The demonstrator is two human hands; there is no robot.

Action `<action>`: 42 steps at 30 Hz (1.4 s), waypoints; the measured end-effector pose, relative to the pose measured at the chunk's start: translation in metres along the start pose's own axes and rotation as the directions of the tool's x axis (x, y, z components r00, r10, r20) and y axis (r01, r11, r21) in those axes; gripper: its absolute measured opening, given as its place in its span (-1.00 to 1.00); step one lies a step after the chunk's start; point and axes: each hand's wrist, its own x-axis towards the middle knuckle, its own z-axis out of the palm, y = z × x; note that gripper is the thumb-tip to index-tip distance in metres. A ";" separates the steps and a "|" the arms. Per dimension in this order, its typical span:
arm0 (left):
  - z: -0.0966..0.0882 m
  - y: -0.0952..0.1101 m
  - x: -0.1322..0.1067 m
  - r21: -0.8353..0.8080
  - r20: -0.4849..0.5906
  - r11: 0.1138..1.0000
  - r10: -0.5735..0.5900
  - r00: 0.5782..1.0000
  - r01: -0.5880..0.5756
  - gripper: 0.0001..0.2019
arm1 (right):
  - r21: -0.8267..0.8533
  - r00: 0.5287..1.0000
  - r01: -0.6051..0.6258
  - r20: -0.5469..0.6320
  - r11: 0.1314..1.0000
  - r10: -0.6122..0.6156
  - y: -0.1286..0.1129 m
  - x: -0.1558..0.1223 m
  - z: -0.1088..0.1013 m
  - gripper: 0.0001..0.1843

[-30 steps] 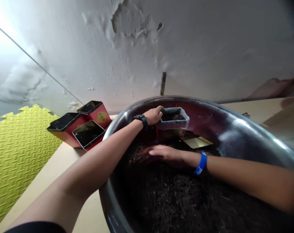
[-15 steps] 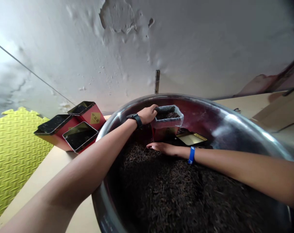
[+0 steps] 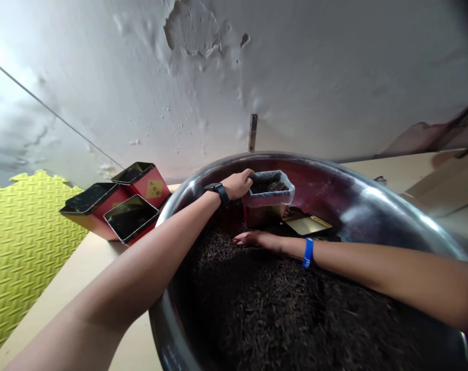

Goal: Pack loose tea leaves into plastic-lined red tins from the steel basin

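Observation:
A red tin (image 3: 263, 215) lined with a clear plastic bag (image 3: 272, 197) stands inside a large metal basin (image 3: 182, 330). Dark dried leaves, which look like tea, show inside the liner. My left hand (image 3: 237, 184), with a black watch on the wrist, grips the tin's left rim and bag edge. Just in front of the tin, my right hand (image 3: 259, 239) lies low against the loose tea leaves (image 3: 272, 304), fingers stretched to the left and palm turned partly up. A blue band circles that wrist. Whether leaves rest in the palm is hard to see.
A gold-coloured lid (image 3: 307, 224) lies on the leaves right of the tin. Left of the basin, three open red tins (image 3: 139, 180) stand together on a pale table (image 3: 79, 273). Yellow foam matting (image 3: 29, 232) is at far left; a peeling wall (image 3: 203, 93) rises behind.
The view has shifted slightly. My right hand has turned its palm a little more upward at the leaves, while my left hand keeps its hold on the tin.

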 end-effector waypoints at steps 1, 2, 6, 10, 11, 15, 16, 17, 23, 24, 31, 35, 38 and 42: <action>0.000 -0.001 0.000 -0.002 -0.003 1.000 0.005 1.000 -0.005 -0.63 | -0.029 1.000 0.010 0.014 1.000 -0.009 -0.002 0.000 0.000 -0.56; 0.001 -0.001 0.001 -0.005 -0.008 1.000 0.010 1.000 -0.010 -0.63 | -0.071 0.999 0.023 0.035 0.997 -0.021 -0.005 0.000 -0.001 -0.56; 0.004 -0.004 0.002 -0.015 -0.015 1.000 0.024 1.000 -0.024 -0.63 | -0.263 0.992 0.117 0.079 0.958 -0.100 -0.016 -0.005 -0.011 -0.54; 0.003 -0.003 0.002 -0.031 -0.015 0.999 0.016 1.000 -0.017 -0.63 | -0.475 0.967 0.241 0.045 0.846 -0.250 -0.017 -0.016 -0.029 -0.53; 0.002 -0.002 0.002 -0.034 -0.013 0.999 0.008 1.000 -0.009 -0.64 | -0.528 0.965 0.239 0.039 0.815 -0.258 -0.015 -0.019 -0.033 -0.53; 0.000 0.000 0.000 -0.027 0.009 0.999 -0.032 0.999 0.032 -0.64 | -0.595 0.974 0.197 0.029 0.779 -0.224 -0.007 -0.025 -0.040 -0.53; 0.000 0.000 0.000 -0.027 0.010 0.999 -0.033 0.999 0.033 -0.64 | -0.592 0.977 0.187 0.029 0.784 -0.211 -0.006 -0.025 -0.040 -0.53; 0.000 0.000 0.000 -0.026 0.007 0.999 -0.029 1.000 0.029 -0.64 | -0.590 0.980 0.175 0.027 0.788 -0.198 -0.005 -0.025 -0.039 -0.53; 0.002 -0.003 0.001 -0.020 -0.007 1.000 0.001 1.000 -0.001 -0.64 | -0.596 0.990 0.121 0.020 0.794 -0.137 -0.004 -0.021 -0.030 -0.51; 0.002 -0.003 0.001 -0.020 -0.007 1.000 -0.004 1.000 0.004 -0.64 | -0.581 0.990 0.126 0.023 0.804 -0.138 -0.004 -0.020 -0.028 -0.51; -0.001 0.001 0.000 -0.020 0.018 0.999 -0.026 0.999 0.027 -0.63 | -0.041 0.997 0.018 -0.069 0.999 -0.021 0.003 -0.010 -0.015 -0.40; -0.001 0.000 0.001 -0.027 0.016 0.999 -0.016 1.000 0.017 -0.63 | 0.152 0.990 -0.086 -0.097 0.985 0.101 0.001 -0.007 -0.013 -0.44; 0.001 -0.001 0.001 -0.027 0.011 0.999 -0.020 1.000 0.021 -0.63 | 0.148 0.988 -0.099 -0.103 0.984 0.115 0.000 -0.006 -0.013 -0.50; 0.001 -0.002 0.002 -0.022 0.009 1.000 -0.014 1.000 0.014 -0.64 | 0.161 0.988 -0.105 -0.093 0.981 0.121 0.003 -0.005 -0.012 -0.55</action>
